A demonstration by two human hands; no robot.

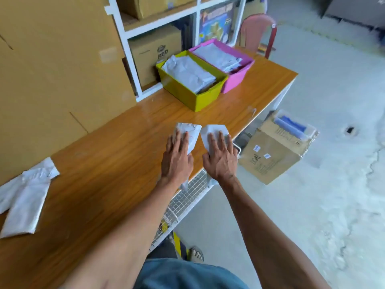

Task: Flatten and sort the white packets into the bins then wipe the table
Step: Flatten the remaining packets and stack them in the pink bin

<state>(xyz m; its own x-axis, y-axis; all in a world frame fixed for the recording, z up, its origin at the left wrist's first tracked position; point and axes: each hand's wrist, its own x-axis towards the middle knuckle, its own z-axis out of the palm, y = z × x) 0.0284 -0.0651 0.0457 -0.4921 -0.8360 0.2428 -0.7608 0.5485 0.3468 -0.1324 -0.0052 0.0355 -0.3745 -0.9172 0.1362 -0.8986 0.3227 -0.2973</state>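
white packets sit under both palms at the centre of the frame, near the wooden table's (108, 163) lower-right edge. left hand (177, 159) lies flat, fingers spread, pressing a crumpled packet (190, 132); right hand (221, 159) does likewise on a second packet (214, 131) just beside it. more packets (25, 201) lie at the left edge. upper centre, green bin (187, 94) and pink bin (235, 79) touch, both holding packets.

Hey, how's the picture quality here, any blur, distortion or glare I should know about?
Head view: wide-angle lens bows the table edge and shelf uprights; the whole frame is slightly soft, box print unreadable; even daylight, only faint shadows under the left hand and right hand; mild sheen on the wood, no harsh glare.
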